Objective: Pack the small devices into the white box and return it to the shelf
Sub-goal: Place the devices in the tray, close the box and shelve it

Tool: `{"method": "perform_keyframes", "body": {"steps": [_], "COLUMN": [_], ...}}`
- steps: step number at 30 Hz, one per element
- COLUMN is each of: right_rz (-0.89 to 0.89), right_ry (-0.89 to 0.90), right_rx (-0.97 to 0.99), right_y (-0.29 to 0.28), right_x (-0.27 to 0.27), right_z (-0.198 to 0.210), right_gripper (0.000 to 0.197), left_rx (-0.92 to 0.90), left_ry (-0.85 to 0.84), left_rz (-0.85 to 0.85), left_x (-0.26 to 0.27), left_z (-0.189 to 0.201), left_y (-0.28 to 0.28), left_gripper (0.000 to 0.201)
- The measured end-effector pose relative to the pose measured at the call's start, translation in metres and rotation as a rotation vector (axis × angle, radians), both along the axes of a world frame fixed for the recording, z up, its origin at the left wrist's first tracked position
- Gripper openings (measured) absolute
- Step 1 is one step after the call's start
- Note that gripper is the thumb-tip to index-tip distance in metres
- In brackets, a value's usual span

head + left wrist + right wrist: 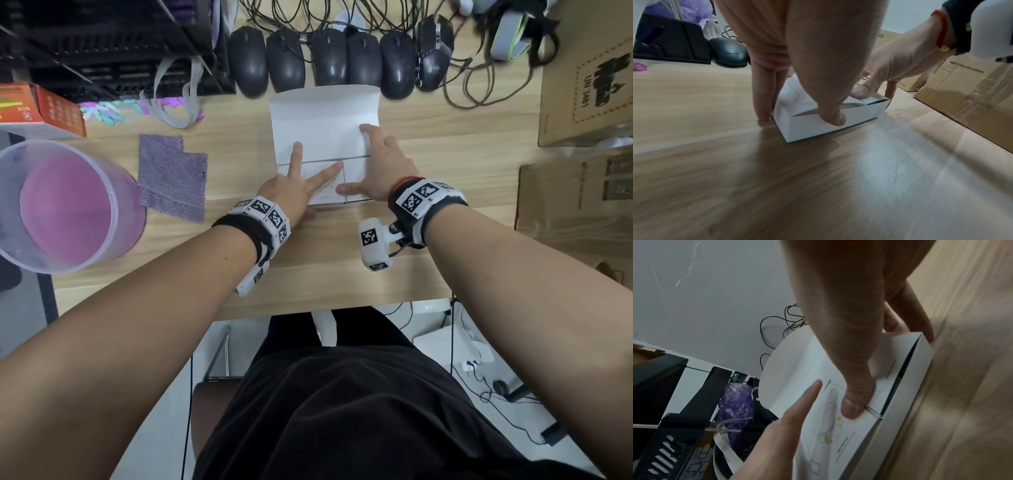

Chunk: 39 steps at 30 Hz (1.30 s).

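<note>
Straight fingers of the left hand and right hand are pressing flaps down on the white box, which is sitting on the desk. Packing looks finished; closing and shelving remain. The cardboard carton is showing "UN 3481".

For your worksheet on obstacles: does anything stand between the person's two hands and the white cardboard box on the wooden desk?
Nothing visible does. The left hand and right hand already rest on the white cardboard box, fingers pressing its inner flaps down while the big lid flap stands open. The shelf it must return to cannot be judged from here.
</note>
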State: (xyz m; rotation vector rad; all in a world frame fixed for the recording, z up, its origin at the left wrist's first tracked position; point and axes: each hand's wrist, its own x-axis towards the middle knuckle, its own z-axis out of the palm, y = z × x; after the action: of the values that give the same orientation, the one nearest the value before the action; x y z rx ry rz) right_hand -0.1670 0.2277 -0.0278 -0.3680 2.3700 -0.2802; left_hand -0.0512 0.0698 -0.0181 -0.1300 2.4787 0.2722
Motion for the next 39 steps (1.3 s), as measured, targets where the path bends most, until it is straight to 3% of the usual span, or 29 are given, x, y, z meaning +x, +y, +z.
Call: {"method": "perform_keyframes", "body": {"steps": [4, 8, 10, 12, 16, 20, 24, 26, 31, 33, 36, 39], "right_rz": [0.017, 0.014, -0.019, -0.075, -0.21, -0.232, -0.318, -0.33, -0.224, -0.154, -0.044, 0.121], "right_ry": [0.005, -0.023, -0.004, 0.026, 0.03, -0.014, -0.021, -0.025, 0.015, 0.042, -0.084, -0.144], "right_rx": [0.004, 0.009, 0.013, -0.045, -0.236, -0.296, -0.412, -0.435, -0.455, -0.484, -0.522, -0.507], "right_y": [0.001, -0.001, -0.003, -0.002, 0.008, 0.012, 0.018, 0.022, 0.033, 0.038, 0.042, 0.047], "right_x": [-0.001, -0.004, -0.001, 0.001, -0.004, -0.006, -0.008, -0.007, 0.0, 0.003, 0.006, 0.004], "right_z": [0.0, 0.001, 0.001, 0.0, -0.003, -0.001, 0.001, 0.0, -0.001, -0.001, -0.001, 0.003], "right_gripper": [0.117, 0.114, 0.119, 0.131, 0.145, 0.096, 0.064, 0.051, 0.02, 0.02, 0.036, 0.048], "left_rx": [-0.025, 0.034, 0.031, 0.025, 0.107, 0.321, 0.407, 0.361, 0.379, 0.406, 0.524, 0.553], "left_ry": [-0.002, -0.105, -0.118, -0.089, 0.14, 0.229, 0.218, 0.241, 0.347, 0.335, 0.323, 0.291], "left_rz": [-0.005, 0.016, 0.03, 0.074, 0.299, 0.685, 0.647, 0.605, 0.606, 0.593, 0.626, 0.553], "left_x": [0.0, -0.002, -0.002, 0.0, 0.012, 0.017, 0.023, 0.027, 0.037, 0.04, 0.04, 0.04], "left_z": [-0.005, 0.008, 0.012, 0.013, 0.003, -0.002, -0.009, -0.016, -0.029, -0.032, -0.028, -0.016], "left_y": [-0.001, 0.0, 0.0, -0.003, -0.009, -0.01, -0.016, -0.019, -0.026, -0.027, -0.033, -0.042], "left_gripper": [0.105, 0.077, 0.062, 0.061, 0.101, 0.142, 0.167, 0.159, 0.106, 0.103, 0.11, 0.092]}}
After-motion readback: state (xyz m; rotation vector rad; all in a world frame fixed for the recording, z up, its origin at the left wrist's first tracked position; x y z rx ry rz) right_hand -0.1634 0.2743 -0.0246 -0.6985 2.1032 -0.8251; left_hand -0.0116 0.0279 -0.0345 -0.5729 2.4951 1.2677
